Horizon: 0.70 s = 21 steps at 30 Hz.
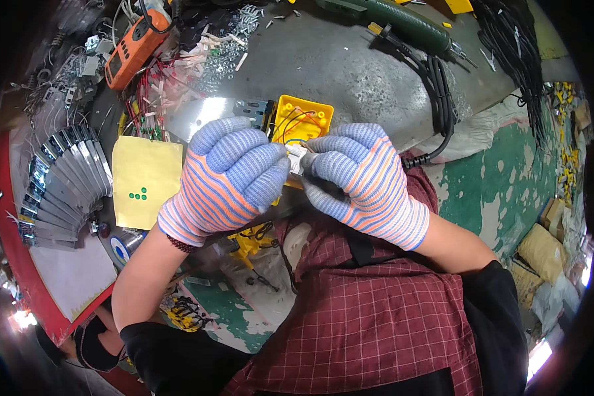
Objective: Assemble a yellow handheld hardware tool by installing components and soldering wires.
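A yellow plastic box (303,104), open on top with red and black wires inside, sits at the table's near edge. My left hand (228,175), in a blue and orange striped knit glove, is curled over its left side. From the right, my right hand (369,178), gloved alike, brings thumb and fingertips together over the box. A small white part (297,155) shows between the fingertips of both hands. The gloves hide what exactly each hand grips and the box's lower part. A dark metal bracket (254,109) lies against the box's left side.
Left are a yellow paper (147,175) with green dots, a fanned row of metal strips (66,181) and a solder spool (127,244). Farther back lie an orange multimeter (137,49), loose screws (241,30), a green electric screwdriver (396,23) and its black cable (439,99).
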Motion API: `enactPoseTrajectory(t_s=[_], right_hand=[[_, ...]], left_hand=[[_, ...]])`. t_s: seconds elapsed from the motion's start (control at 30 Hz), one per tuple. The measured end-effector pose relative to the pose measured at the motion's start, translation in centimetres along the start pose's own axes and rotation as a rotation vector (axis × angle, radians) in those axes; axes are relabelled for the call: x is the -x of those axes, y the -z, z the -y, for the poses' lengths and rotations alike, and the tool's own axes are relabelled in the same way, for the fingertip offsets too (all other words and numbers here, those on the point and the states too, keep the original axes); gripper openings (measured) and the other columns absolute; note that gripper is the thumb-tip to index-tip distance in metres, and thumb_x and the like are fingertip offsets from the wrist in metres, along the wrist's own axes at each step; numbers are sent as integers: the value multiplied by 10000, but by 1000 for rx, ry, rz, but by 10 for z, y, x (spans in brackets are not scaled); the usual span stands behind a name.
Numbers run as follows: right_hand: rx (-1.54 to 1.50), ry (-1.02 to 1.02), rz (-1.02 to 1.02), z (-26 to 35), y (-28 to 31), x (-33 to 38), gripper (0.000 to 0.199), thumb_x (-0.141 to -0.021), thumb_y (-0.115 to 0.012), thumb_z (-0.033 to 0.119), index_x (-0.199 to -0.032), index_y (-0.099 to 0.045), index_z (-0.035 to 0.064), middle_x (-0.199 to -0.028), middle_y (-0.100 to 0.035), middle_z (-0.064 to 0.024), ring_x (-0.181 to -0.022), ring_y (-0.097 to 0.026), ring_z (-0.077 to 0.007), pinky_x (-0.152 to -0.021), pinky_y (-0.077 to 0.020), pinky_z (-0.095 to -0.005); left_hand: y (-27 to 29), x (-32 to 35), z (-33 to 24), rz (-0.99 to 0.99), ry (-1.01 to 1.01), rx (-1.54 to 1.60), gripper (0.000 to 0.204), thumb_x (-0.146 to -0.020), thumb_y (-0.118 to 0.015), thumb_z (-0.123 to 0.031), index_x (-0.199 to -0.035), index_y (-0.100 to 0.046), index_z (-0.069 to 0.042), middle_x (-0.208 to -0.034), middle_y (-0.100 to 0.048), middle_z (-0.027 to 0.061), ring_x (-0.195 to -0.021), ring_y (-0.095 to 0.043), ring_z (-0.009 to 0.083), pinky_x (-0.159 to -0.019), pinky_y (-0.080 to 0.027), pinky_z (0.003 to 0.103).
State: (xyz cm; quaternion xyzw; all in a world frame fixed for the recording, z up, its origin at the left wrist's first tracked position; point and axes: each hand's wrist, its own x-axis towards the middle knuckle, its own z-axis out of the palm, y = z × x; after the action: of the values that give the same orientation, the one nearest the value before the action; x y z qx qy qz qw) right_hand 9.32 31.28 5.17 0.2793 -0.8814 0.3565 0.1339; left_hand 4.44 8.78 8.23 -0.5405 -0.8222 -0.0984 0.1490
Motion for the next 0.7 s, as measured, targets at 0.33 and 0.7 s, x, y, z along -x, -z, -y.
enactPoseTrajectory(t_s=[0.33, 0.7], right_hand=[[-71, -5, 24, -4, 0, 1, 296, -761, -700, 273, -1003, -658, 107, -991, -665, -75, -939, -615, -302, -830, -456, -439], [-79, 13, 28, -6, -1, 0, 303, -754, -701, 264, -1009, -654, 107, -999, -663, -77, -958, -608, -310, -850, -453, -439]], left_hand=[[4, 1, 0, 80, 103, 96, 176, -726, -680, -184, -901, -680, -204, -1003, -681, -33, -928, -616, 183, -971, -434, 438], [6, -4, 0, 56, 62, 35, 215, -662, -656, -171, -874, -690, -161, -968, -661, -7, -909, -627, 198, -904, -495, 435]])
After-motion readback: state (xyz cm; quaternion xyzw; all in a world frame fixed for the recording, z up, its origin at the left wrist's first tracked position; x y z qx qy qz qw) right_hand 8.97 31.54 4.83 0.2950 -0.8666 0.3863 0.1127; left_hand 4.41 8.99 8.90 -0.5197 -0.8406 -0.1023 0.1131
